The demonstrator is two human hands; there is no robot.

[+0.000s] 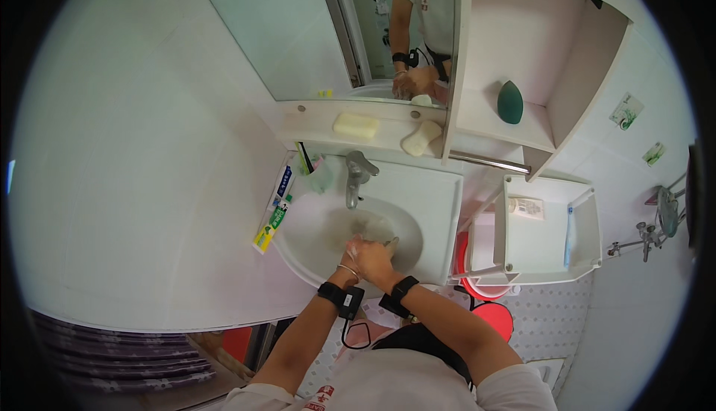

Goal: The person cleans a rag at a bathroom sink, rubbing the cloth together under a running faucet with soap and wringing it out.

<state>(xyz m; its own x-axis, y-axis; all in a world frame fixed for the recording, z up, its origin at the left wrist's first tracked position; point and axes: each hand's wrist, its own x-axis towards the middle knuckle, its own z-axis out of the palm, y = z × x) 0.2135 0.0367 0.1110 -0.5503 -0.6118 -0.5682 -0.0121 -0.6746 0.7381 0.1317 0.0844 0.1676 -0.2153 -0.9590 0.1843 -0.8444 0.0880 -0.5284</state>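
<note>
My left hand [352, 254] and my right hand [375, 260] are pressed together over the front of a white washbasin [403, 181]. White lather shows on the left hand, and the right hand covers part of it. Whether anything lies between the palms is hidden. Both wrists wear black straps, with a small black box and cable at the left one. Beyond the hands stands a chrome faucet [353, 179]. Cloudy water seems to lie in the bowl. A cup [320, 177] with toothbrushes stands at the basin's back left corner.
Two toothpaste tubes [272, 224] lie along the left rim. A pale yellow soap bar [356, 125] and another pale bar [421, 138] rest on the ledge under the mirror [268, 30]. At right are a white rack [542, 243], a towel rail [489, 161] and a green egg-shaped object [510, 103].
</note>
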